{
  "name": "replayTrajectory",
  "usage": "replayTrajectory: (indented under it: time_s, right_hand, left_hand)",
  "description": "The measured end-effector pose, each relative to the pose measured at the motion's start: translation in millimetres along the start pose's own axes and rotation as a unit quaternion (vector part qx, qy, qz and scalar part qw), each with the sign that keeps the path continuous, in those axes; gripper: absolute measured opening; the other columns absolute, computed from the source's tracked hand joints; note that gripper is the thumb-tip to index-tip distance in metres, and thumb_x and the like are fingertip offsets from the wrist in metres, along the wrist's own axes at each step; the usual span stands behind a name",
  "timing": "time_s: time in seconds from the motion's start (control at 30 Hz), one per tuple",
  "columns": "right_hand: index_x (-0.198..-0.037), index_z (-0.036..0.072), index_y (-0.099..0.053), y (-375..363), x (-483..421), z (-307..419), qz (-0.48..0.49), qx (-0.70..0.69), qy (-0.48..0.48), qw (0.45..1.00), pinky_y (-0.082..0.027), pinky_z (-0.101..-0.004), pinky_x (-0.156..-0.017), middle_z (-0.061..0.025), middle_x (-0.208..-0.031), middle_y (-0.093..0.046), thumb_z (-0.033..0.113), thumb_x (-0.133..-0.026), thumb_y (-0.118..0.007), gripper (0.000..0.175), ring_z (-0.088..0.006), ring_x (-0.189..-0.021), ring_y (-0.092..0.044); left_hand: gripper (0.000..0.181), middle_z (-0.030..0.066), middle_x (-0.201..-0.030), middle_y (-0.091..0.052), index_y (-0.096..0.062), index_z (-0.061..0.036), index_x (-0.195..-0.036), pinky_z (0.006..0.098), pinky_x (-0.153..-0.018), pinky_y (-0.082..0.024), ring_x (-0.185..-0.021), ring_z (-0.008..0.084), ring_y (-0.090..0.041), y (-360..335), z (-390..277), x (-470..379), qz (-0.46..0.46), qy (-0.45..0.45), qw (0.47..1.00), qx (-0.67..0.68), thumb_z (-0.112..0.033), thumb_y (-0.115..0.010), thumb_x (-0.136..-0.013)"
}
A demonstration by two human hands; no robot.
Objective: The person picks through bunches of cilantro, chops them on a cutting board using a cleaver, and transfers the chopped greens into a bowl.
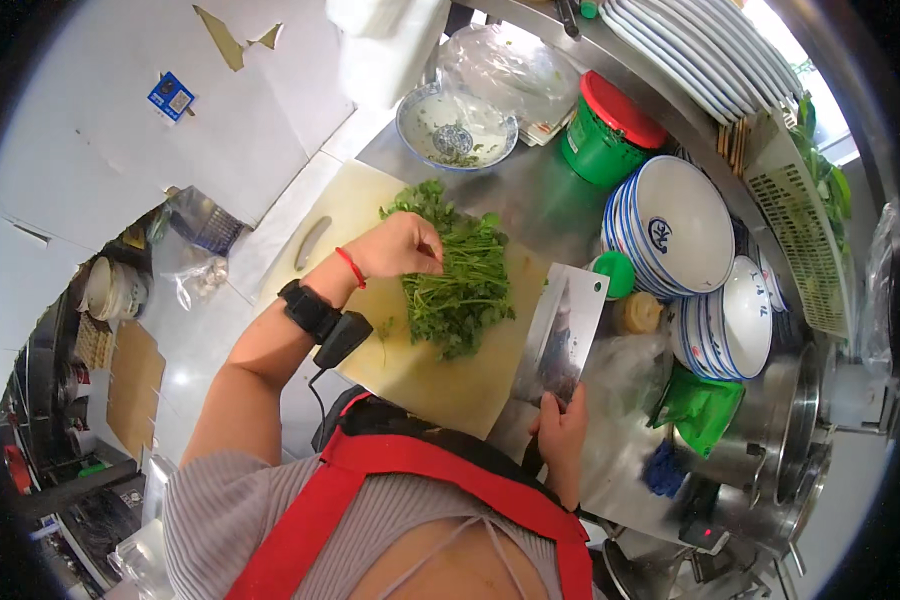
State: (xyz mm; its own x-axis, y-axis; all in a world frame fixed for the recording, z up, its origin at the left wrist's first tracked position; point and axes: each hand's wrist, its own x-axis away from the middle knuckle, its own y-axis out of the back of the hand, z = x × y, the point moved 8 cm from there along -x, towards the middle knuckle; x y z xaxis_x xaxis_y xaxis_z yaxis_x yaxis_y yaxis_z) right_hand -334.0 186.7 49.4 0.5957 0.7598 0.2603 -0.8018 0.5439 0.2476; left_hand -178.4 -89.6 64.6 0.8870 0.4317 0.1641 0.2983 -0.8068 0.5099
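A heap of leafy green herbs with thin stems (pixel 457 281) lies on a pale plastic cutting board (pixel 367 375). Just above the heap's left side is my left hand (pixel 401 244), its fingers curled and its thumb near the fingertips; whether it pinches something small cannot be told. At the right edge of the board, my right hand (pixel 559 427) grips the handle of a wide-bladed cleaver (pixel 559 330), its blade pointing away from me. The handle is mostly hidden by my fingers. A small sprig (pixel 385 330) lies on the board left of the heap.
Beyond the board stand a patterned bowl with herb bits (pixel 454 139) and a green bucket with a red lid (pixel 607 142). To the right are stacked bowls (pixel 682 225), a green-lidded container (pixel 613 274), a green packet (pixel 697 409) and a large metal pot (pixel 780 427). Plates (pixel 697 60) sit on the shelf.
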Motion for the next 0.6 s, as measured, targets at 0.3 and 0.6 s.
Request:
replayTrajectory:
  time_s: [0.3, 0.6]
  right_hand:
    - [-0.111, -0.001, -0.041, 4, -4, -4, -0.009, 0.001, 0.008, 1.000, -0.040, -0.0230, -0.040, -0.0064, -0.073, -0.053, 0.007, -0.086, -0.048, 0.027, -0.0089, -0.043, -0.047]
    - [-0.102, -0.001, -0.043, 4, -5, -7, -0.014, 0.015, -0.008, 1.000, -0.040, -0.0231, -0.040, -0.0055, -0.067, -0.052, 0.006, -0.086, -0.048, 0.019, -0.0087, -0.044, -0.048]
  left_hand:
    - [0.044, 0.0193, -0.103, -0.058, -0.056, -0.0015, -0.111, 0.0352, -0.086, -0.044, -0.096, 0.0322, -0.056, 27, -45, -6, -0.142, -0.177, 0.973, -0.047, -0.018, -0.066, -0.072]
    - [0.099, 0.0293, -0.115, -0.052, -0.038, 0.0158, -0.122, 0.0371, -0.095, -0.037, -0.113, 0.0353, -0.048, 27, 85, -50, -0.125, 0.220, 0.968, -0.004, -0.068, -0.052, -0.071]
